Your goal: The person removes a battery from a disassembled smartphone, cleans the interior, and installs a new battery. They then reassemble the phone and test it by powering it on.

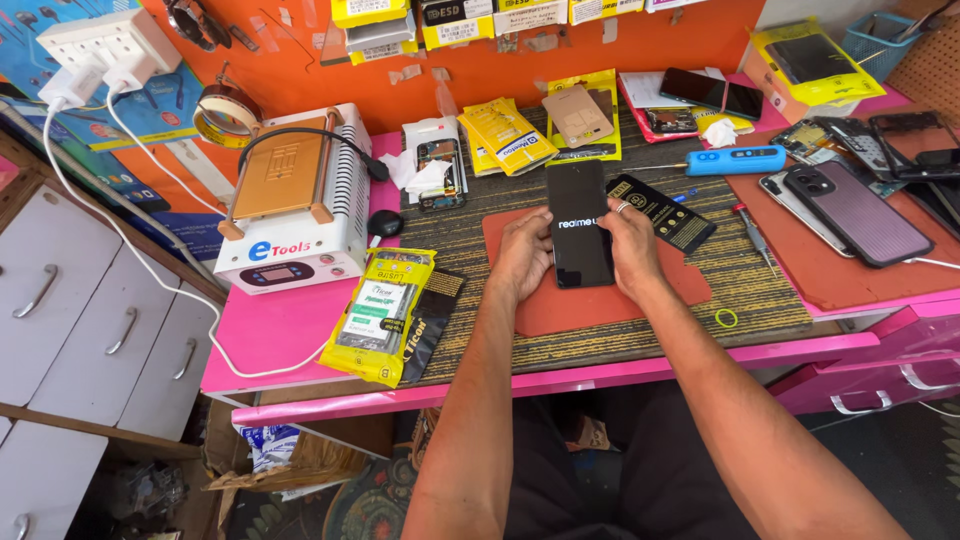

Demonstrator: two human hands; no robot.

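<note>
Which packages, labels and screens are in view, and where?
Phone: held by left hand and right hand, tall black screen lit.
Yellow pouch: desk's front left, glossy, rectangular.
Black flat packet: right of the phone.
White heating machine: left, small dark display.
Yellow labels: orange wall.

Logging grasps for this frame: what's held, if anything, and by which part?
A black smartphone, screen up, held by both hands: the left hand grips its left long edge, the right hand its right long edge, over the red mat.
</note>
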